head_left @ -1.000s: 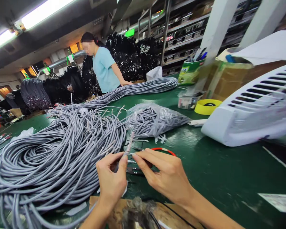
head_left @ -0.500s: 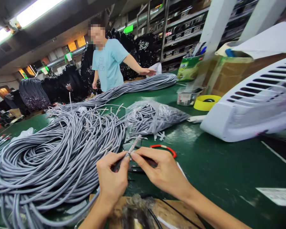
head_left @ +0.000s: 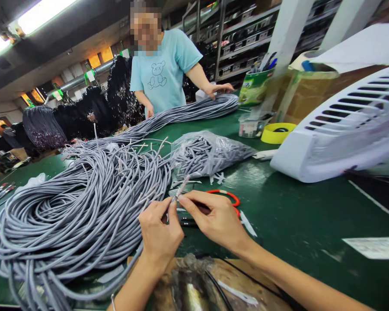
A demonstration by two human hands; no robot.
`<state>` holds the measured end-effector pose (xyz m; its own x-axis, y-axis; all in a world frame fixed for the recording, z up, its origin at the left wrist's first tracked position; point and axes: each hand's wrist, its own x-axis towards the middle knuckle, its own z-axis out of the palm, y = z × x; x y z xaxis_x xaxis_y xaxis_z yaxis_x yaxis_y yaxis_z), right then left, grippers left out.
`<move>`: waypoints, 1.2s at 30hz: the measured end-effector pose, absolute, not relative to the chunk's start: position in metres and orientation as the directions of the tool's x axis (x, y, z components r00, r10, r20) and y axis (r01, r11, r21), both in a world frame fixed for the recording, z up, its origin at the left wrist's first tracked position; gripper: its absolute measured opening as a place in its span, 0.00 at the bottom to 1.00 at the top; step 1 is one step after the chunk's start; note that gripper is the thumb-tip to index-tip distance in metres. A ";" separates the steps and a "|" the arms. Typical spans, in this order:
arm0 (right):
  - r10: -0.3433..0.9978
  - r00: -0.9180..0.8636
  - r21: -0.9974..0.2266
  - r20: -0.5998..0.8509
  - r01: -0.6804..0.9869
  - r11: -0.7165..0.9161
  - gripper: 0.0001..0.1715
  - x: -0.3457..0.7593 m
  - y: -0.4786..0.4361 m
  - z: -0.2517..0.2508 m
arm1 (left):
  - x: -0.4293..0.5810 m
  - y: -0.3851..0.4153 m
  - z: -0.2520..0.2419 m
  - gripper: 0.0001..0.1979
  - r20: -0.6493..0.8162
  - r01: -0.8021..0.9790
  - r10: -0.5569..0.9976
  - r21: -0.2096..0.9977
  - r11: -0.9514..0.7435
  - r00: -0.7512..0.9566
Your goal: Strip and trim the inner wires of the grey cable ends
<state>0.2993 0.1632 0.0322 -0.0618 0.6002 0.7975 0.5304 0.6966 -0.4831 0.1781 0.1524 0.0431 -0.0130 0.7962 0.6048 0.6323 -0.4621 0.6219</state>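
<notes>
My left hand [head_left: 162, 231] is closed on a grey cable, with thumb and forefinger near its stripped end [head_left: 183, 186], which shows a pale, braided-looking surface and points up and away. My right hand [head_left: 218, 218] pinches the same cable end from the other side, thumb and forefinger meeting the left fingertips. Most of the held cable is hidden by the hands. Just beyond the right hand lie scissors with orange-red handles [head_left: 235, 199], partly covered by it. A large coil of grey cables [head_left: 68, 220] rests on the green table left of my hands.
Behind my hands lies a clear bag [head_left: 210, 157] of short grey cable pieces. A co-worker [head_left: 160, 77] stands across the table, one hand at a second cable bundle [head_left: 194, 111]. A white slotted machine [head_left: 337, 129], yellow tape roll [head_left: 278, 132] and green container [head_left: 256, 88] stand right.
The co-worker has come closer, and their hand now reaches the far bundle. My hands stay pinched on the cable end, slightly shifted, and more of the scissors' handles shows.
</notes>
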 end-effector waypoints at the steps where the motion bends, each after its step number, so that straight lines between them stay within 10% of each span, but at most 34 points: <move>1: 0.573 -0.058 -0.459 0.817 0.535 0.709 0.16 0.298 0.163 0.032 | 0.178 0.153 0.044 0.12 0.577 0.619 0.817 0.645 -0.447 -0.011; 6: 0.367 -0.100 -0.242 0.925 0.587 0.772 0.13 0.301 0.166 0.029 | 0.178 0.156 0.046 0.14 0.366 0.438 0.930 0.838 -0.327 -0.006; 11: 0.532 -0.032 -0.433 0.846 0.542 0.721 0.15 0.299 0.162 0.035 | 0.178 0.156 0.038 0.14 0.571 0.610 0.820 0.640 -0.467 0.029; 16: 0.293 -0.308 -0.171 0.905 0.369 0.913 0.17 0.286 0.145 0.034 | 0.163 0.173 0.043 0.15 0.383 0.588 0.919 0.766 -0.258 -0.096; 23: 0.635 -0.043 -0.481 0.771 0.614 0.626 0.15 0.303 0.164 0.034 | 0.168 0.167 0.049 0.16 0.253 0.163 0.967 0.954 -0.251 0.011; 36: 0.691 -0.069 -0.549 0.720 0.552 0.627 0.17 0.303 0.163 0.039 | 0.175 0.157 0.051 0.13 0.377 0.308 0.924 0.874 -0.376 0.057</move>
<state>0.3035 0.1632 0.0386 -0.0693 0.6910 0.7195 0.5523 0.6272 -0.5492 0.1745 0.1574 0.0509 0.0575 0.9245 0.3769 0.3076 -0.3755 0.8743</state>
